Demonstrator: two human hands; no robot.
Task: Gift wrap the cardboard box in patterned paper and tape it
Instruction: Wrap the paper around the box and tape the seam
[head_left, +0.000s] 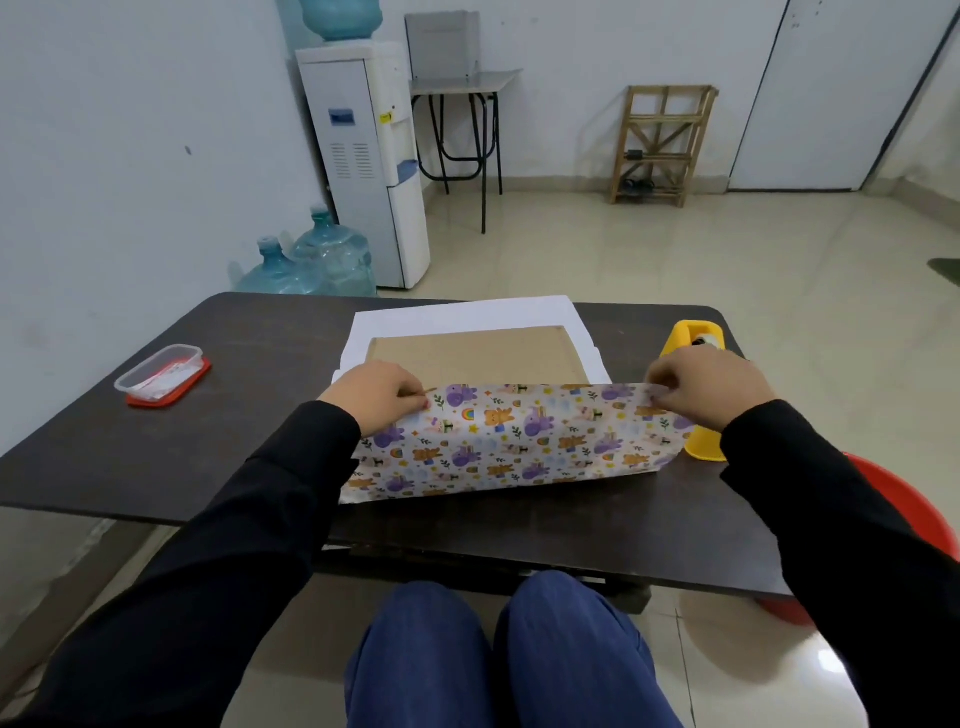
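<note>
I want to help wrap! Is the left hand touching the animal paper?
Touching. The head view shows the left hand pinching the top edge of the patterned wrapping paper near its left corner, with the fingers curled over the edge.

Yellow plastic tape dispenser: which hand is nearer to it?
Right. The right hand pinches the patterned wrapping paper just in front of the yellow plastic tape dispenser; the left hand pinches the paper's opposite corner, away from it.

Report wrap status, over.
Left hand, right hand pinch cartoon-patterned wrapping paper edge. Paper covers near part of flat brown cardboard box. Yellow tape dispenser behind right hand.
</note>
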